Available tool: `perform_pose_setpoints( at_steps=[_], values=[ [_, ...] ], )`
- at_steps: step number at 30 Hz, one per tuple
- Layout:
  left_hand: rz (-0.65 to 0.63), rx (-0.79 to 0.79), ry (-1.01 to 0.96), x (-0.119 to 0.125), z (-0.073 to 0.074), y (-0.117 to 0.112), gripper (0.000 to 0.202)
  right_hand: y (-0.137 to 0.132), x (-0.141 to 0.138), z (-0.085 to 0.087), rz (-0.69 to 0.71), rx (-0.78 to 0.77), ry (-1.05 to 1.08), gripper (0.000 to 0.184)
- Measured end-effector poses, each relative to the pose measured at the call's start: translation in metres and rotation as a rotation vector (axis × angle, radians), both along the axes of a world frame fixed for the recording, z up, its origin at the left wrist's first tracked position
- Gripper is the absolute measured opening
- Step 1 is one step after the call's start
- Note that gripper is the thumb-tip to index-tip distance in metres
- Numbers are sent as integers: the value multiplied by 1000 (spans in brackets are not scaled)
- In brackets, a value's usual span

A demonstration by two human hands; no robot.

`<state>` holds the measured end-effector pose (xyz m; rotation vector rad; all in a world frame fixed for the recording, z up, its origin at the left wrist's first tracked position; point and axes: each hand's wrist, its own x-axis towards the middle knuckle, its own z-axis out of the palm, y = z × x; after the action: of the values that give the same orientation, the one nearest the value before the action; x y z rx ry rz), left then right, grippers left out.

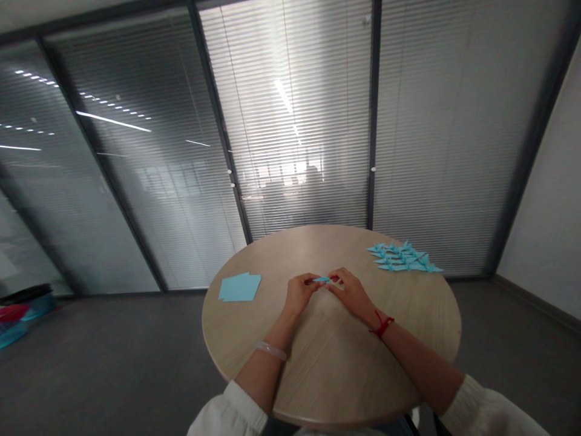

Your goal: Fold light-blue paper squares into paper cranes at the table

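Left hand pinched left end of small folded blue paper between thumb and fingers, over middle of round table. Right hand was at paper's right end, thumb and index slightly apart; couldn't tell if they gripped it. Flat blue sheets lay overlapping at table's left, apart from hands; folded blue pieces sat clustered near far right edge. Red cord circled right wrist

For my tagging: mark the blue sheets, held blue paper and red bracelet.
Blue sheets [242,288], head view, top sheet's middle.
Held blue paper [322,279], head view, visible middle.
Red bracelet [384,326], head view, its band.
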<state>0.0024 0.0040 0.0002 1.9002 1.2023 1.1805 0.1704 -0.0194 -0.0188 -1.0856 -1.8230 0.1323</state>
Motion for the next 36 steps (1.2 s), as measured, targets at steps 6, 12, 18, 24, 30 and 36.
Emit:
perform_pose_setpoints(
  at_steps=[6, 12, 18, 24, 30, 36],
  values=[
    [-4, -17, 13, -3, -3, 5, 35, 6, 3, -1, 56, -111, 155, 18],
    [-46, 25, 41, -4, -2, 3, 32, 7, 3, 0, 56, -170, 181, 19],
    [-37, 97, 75, -1, -1, 0, 24, 4, 3, 1, 63, -171, 169, 20],
    [-43, 128, -5, 0, 3, -2, 15, 12, 6, -4, 108, -199, 276, 22],
    [-48, 138, -45, 1, 3, 0, 9, 16, 6, -7, 65, -227, 314, 23],
    [-39, 137, -61, 0, -5, 8, 14, 15, 7, -5, 110, -270, 317, 26]
  ],
)
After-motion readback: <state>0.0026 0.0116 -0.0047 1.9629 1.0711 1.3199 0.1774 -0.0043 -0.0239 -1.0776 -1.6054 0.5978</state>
